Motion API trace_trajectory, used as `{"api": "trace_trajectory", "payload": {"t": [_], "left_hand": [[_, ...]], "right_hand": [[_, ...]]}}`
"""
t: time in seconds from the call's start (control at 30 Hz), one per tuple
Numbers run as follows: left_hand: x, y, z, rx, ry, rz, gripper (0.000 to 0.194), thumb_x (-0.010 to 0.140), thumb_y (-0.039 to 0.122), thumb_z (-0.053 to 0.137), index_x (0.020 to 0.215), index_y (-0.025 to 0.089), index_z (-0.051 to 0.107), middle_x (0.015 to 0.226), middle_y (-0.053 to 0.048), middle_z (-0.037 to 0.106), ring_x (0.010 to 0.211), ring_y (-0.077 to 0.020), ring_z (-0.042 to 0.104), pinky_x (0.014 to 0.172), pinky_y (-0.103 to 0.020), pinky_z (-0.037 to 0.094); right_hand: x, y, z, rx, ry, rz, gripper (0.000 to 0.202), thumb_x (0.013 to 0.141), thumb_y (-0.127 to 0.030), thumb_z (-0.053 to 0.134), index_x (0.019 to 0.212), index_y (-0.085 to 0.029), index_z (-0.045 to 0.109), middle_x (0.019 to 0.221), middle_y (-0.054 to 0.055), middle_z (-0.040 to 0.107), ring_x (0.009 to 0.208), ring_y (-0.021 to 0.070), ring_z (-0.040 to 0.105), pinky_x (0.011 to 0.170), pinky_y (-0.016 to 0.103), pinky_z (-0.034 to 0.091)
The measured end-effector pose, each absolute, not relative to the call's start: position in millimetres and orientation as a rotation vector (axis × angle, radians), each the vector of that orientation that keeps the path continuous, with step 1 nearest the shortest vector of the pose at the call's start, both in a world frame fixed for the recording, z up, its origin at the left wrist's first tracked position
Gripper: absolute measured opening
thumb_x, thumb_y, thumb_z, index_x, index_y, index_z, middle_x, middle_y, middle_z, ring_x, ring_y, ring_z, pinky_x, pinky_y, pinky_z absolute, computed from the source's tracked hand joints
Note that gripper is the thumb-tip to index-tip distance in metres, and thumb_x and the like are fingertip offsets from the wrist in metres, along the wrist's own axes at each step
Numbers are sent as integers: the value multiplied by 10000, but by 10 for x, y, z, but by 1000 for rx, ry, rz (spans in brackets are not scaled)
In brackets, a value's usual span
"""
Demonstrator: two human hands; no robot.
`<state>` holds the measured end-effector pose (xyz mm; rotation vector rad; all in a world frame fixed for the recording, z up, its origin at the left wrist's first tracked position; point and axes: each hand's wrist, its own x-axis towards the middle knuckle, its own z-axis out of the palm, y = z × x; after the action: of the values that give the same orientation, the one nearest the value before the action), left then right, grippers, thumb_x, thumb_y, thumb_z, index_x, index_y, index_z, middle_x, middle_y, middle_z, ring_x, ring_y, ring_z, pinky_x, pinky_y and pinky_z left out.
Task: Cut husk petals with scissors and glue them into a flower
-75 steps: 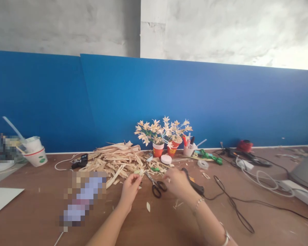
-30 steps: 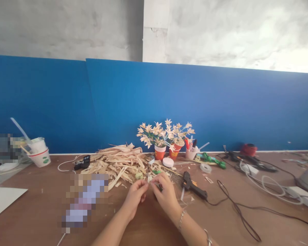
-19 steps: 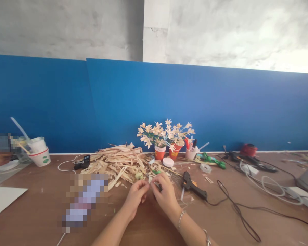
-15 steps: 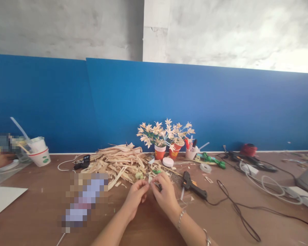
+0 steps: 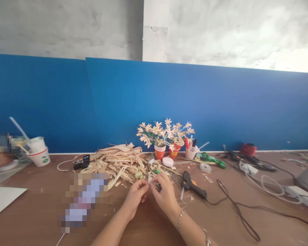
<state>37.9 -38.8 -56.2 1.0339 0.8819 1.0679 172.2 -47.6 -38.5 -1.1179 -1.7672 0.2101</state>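
My left hand point(image 5: 136, 195) and my right hand point(image 5: 164, 191) meet low over the table, fingertips nearly touching. Both are closed in a pinch. What sits between the fingers is too small to make out; a thin pale bit shows near the right fingertips. Just beyond them spreads a heap of dried husk strips point(image 5: 118, 160). Pale star-shaped flowers point(image 5: 156, 130) stand behind in a red cup point(image 5: 159, 152) and another red cup point(image 5: 174, 153). To the right of my right hand lies a black glue gun point(image 5: 193, 186), its cord trailing right.
Left of my hands lies a blurred-out object point(image 5: 86, 201). A clear tape roll point(image 5: 205, 167), a white round lid point(image 5: 167, 162) and a cup of tools point(image 5: 190, 153) stand behind. Cables point(image 5: 264, 186) and a power strip point(image 5: 303, 198) lie right. Another person's hand point(image 5: 0, 161) shows far left.
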Motion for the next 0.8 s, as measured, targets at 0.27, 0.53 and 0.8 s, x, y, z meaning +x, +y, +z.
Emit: {"api": "trace_trajectory", "payload": {"t": [0.27,0.53,0.8], "left_hand": [[388,-374,-559,1068,897,1099,328,628,453,674,685,187,490,495,95,379,399,-40,296,393,-183,193],[396,-373,-571,1225,984,1075,292,677,460,626,694,194,506,437,97,359,390,-60,305,405,-184,200],[384,-326,-624,1459,1156,1213,188,584,260,706,719,174,609,643,18,559,515,-106,417,539,-223,333]], "right_hand": [[1747,-521,-335,-1152,-1646,354,133,782,-220,494,905,-181,523,805,32,555,736,160,503,664,260,404],[1780,-355,-459,-1203,-1428,859,285,759,-385,499,566,-190,420,474,-53,388,469,98,372,442,213,294],[1766,-352,-482,-1218,-1411,882,261,713,-355,510,542,-178,421,488,-55,381,477,84,353,460,206,280]]}}
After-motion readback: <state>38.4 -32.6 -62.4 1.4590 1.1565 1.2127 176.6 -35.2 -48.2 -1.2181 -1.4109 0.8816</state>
